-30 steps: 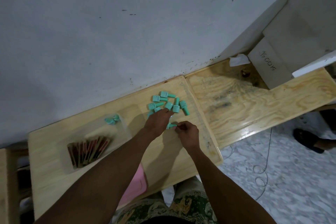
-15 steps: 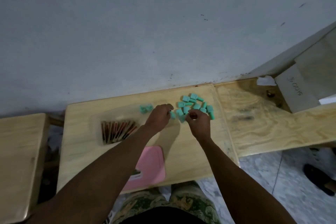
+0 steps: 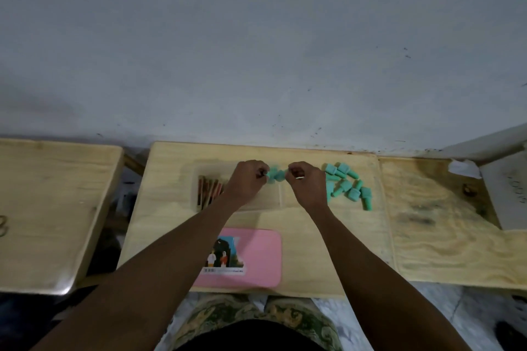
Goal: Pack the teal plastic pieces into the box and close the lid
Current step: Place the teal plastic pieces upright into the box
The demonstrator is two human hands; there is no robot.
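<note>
A clear plastic box (image 3: 273, 204) lies on the wooden table, with reddish-brown sticks (image 3: 209, 189) in its left part. Both hands hover over its far right part. My left hand (image 3: 247, 179) and my right hand (image 3: 305, 182) are curled, fingertips pinching teal plastic pieces (image 3: 276, 174) that show between them. Whether those pieces rest in the box or hang in the fingers I cannot tell. A loose heap of several teal pieces (image 3: 346, 185) lies on the table just right of the box. The pink lid (image 3: 251, 261) lies flat near the table's front edge.
The wooden table (image 3: 328, 251) stands against a grey wall. A second table (image 3: 48, 208) stands to the left across a gap, a stained plywood board (image 3: 445, 222) joins on the right, and a grey block (image 3: 507, 191) sits at the far right.
Both hands moved left from the loose heap to over the box, carrying teal pieces. The camera swung so the table now sits level in view.
</note>
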